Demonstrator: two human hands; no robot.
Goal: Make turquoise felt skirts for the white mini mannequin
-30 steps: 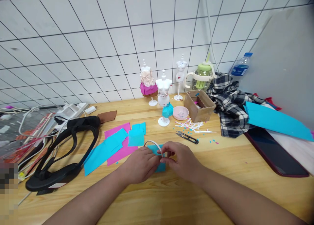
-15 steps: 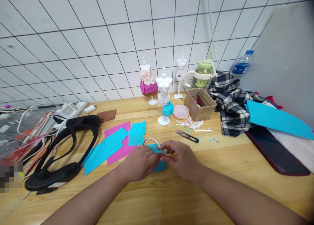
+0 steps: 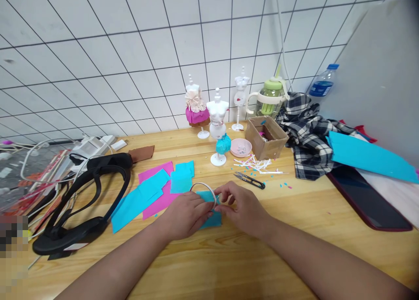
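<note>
My left hand (image 3: 185,215) and my right hand (image 3: 242,206) meet at the middle of the wooden table (image 3: 294,230), fingers pinched together over a small blue felt piece (image 3: 211,219). A thin white strip (image 3: 204,187) loops up from between the fingertips. Both hands pinch that strip and the felt. More blue felt pieces (image 3: 140,197) and a pink felt sheet (image 3: 160,195) lie just left of my left hand. Small black scissors (image 3: 250,181) lie beyond my right hand.
Three small white mannequins (image 3: 218,125) stand at the back, with a pink dish (image 3: 241,147), a cardboard box (image 3: 266,137) and white paper scraps (image 3: 257,165). A black strap device (image 3: 81,199) lies left. Plaid cloth (image 3: 310,134), a blue sheet (image 3: 366,156) and a dark tablet (image 3: 369,199) lie right.
The hands stay in place over the blue felt; fingers shift slightly on the white strip. The view has tilted a little.
</note>
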